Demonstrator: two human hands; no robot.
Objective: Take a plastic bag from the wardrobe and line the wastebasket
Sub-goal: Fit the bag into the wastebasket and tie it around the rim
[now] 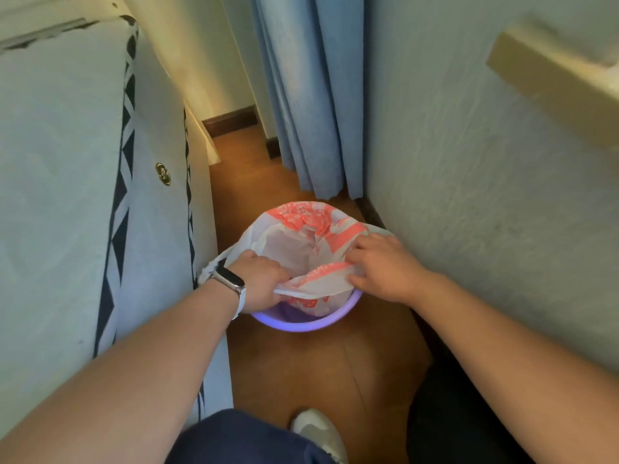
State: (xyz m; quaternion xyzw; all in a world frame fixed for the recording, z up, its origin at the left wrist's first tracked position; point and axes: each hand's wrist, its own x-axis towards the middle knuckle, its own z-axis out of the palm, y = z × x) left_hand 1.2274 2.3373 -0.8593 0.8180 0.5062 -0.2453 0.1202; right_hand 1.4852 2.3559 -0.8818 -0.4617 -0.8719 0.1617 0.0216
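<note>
A round purple wastebasket (301, 324) stands on the wooden floor between a bed and a wall. A white plastic bag with red print (301, 249) sits open inside it, its far edge draped over the far rim. My left hand (261, 283), with a watch on the wrist, is shut on the bag's near-left edge and holds it above the near rim. My right hand (385, 266) grips the bag's right edge at the right side of the basket. The near rim is bare purple.
A mattress with a black-and-white trim (110, 202) fills the left side. A pale wall (469, 195) runs along the right, with blue curtains (311, 95) behind the basket. My shoe (318, 430) is on the floor below the basket.
</note>
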